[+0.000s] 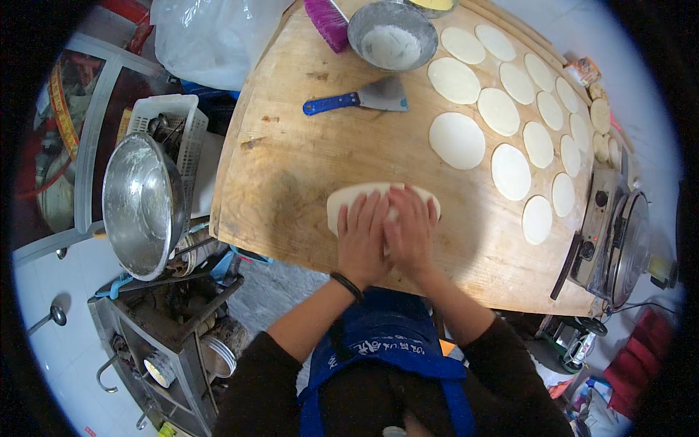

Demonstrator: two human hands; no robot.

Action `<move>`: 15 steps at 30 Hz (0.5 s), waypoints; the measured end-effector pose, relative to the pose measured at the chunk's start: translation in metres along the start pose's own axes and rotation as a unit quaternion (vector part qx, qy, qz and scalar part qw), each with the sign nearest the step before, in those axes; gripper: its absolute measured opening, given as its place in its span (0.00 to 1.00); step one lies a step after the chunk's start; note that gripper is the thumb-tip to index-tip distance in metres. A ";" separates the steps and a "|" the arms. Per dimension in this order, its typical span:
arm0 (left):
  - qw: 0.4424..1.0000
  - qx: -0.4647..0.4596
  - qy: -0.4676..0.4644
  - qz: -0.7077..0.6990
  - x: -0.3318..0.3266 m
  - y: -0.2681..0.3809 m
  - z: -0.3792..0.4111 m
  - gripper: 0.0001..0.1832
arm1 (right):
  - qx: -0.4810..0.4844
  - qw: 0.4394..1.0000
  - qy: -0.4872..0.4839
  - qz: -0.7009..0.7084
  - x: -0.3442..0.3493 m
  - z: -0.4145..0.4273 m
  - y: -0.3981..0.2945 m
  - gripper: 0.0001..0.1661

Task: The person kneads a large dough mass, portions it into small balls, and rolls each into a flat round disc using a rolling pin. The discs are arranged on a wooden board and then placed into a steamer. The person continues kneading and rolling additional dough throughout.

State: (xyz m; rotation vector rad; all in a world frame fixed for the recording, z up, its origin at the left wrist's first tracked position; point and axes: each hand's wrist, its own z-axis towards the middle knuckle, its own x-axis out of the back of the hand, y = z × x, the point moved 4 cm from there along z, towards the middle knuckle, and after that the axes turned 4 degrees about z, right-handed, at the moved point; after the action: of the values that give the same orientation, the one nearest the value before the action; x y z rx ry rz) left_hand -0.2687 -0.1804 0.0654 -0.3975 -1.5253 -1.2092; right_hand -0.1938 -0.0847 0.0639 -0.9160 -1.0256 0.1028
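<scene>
Both hands bear down on a pale lump of dough (335, 206) near the front edge of the wooden board (289, 147). My left hand (363, 235), with a dark band at its wrist, has its fingers over the dough's middle and left part. Against it lies my right hand (410, 232), fingers bent over the right part. The hands hide much of the dough. Flat round dough discs (457, 140) are spread in rows to the right. Farther back lies a blue-handled scraper (357, 102), beside a metal bowl (393, 35) with white flour in it.
A purple-bristled brush (327, 24) touches the bowl's left side. At the board's right edge stands an electric griddle (592, 229) with a raised round lid (631, 248). To the left are a steel basin (139, 205), a white plastic basket (194, 117) and a plastic bag (210, 41).
</scene>
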 end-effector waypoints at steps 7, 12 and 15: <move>0.992 -0.041 0.095 0.073 -0.043 -0.031 0.036 0.29 | 0.066 0.994 0.063 -0.060 -0.021 0.045 0.017 0.21; 0.994 0.006 -0.048 0.095 -0.034 -0.048 0.117 0.35 | -0.004 0.996 0.044 -0.078 -0.034 0.117 0.037 0.16; 0.989 -0.013 0.025 0.148 -0.028 -0.049 0.146 0.36 | 0.061 0.985 0.115 -0.117 -0.033 0.149 0.041 0.15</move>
State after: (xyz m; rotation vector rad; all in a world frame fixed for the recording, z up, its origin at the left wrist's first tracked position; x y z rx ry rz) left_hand -0.3746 -0.0697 0.0349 -0.5852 -1.3543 -0.9977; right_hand -0.3131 0.0157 0.0419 -0.6726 -0.8933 -0.1337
